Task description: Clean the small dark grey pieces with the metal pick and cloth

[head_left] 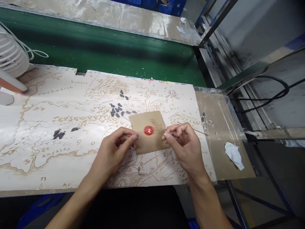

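A square of brown cardboard (143, 144) lies on the map-printed sheet, with a round red glossy blob (149, 130) in its middle and many tiny brown specks (159, 127) on its right part. At the card's left edge, my left hand (120, 144) is closed in a pinch; a tiny dark piece (137, 135) shows at its fingertips. Over the card's right edge, my right hand (184, 143) is closed around a thin stick (200, 131) that sticks out to the right. A small pale tip shows between its thumb and finger, too small to name.
Small dark grey pieces (116, 109) lie in groups on the map sheet (71, 168). A white fan (14, 57) stands at the left. Crumpled white tissue (234, 155) and metallic bits (206, 127) lie at the right. Beyond the sheet runs a green belt (107, 47).
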`<state>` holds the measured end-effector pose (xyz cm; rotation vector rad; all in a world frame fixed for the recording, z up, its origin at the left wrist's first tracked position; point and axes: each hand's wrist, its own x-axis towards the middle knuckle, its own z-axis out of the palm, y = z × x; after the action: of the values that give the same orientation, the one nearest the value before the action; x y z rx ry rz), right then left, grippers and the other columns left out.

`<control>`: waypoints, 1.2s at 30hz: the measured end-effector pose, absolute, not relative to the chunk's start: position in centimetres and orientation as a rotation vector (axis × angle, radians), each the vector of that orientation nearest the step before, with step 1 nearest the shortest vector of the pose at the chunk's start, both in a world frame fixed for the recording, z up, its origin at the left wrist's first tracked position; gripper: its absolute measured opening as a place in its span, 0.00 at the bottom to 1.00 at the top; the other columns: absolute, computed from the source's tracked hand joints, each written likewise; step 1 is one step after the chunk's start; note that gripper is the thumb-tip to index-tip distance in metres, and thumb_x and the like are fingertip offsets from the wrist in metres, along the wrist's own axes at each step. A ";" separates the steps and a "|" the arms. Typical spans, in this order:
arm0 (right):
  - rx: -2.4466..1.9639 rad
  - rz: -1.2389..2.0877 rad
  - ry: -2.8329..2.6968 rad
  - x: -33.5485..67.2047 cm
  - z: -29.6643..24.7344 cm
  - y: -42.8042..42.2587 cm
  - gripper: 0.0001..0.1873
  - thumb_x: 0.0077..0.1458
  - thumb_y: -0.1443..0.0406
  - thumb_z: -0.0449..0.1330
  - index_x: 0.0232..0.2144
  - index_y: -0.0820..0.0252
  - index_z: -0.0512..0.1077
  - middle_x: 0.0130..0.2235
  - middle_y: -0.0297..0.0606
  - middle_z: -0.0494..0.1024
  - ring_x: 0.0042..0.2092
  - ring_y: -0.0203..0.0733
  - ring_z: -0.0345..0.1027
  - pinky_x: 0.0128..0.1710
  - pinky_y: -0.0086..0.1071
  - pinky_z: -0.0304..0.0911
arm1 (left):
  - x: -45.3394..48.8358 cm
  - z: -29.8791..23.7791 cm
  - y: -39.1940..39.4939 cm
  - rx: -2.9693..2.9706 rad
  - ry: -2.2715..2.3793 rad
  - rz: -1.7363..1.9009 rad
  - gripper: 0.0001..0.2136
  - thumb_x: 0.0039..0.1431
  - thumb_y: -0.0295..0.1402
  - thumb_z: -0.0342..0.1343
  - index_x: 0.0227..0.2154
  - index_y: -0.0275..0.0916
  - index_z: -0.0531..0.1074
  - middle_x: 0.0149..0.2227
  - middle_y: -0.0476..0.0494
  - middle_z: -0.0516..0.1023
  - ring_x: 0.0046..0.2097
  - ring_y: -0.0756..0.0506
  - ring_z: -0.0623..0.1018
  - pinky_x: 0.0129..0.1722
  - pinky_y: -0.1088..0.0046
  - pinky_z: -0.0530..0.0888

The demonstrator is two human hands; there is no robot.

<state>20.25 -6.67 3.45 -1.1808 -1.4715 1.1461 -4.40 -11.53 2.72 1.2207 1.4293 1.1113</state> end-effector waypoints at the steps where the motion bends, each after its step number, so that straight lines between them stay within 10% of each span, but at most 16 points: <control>1: -1.152 1.178 -1.449 20.1 3.8 -7.0 0.17 0.71 0.65 0.69 0.38 0.49 0.62 0.41 0.34 0.81 0.43 0.43 0.81 0.45 0.41 0.78 | -3.7 3.1 -11.7 1.135 1.349 1.135 0.06 0.73 0.38 0.67 0.42 0.43 0.83 0.30 0.48 0.85 0.32 0.45 0.84 0.33 0.68 0.81; 36: -1.029 1.407 -1.556 19.3 5.6 -8.9 0.15 0.75 0.69 0.66 0.40 0.49 0.64 0.44 0.32 0.79 0.45 0.39 0.78 0.47 0.36 0.79 | -0.1 2.8 -12.3 0.795 1.007 1.122 0.04 0.72 0.36 0.71 0.43 0.43 0.87 0.32 0.47 0.87 0.35 0.48 0.86 0.40 0.74 0.81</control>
<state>19.25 -8.95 5.64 -1.0291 -1.5559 1.4067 -0.09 -12.29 2.79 0.7950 1.0067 1.1218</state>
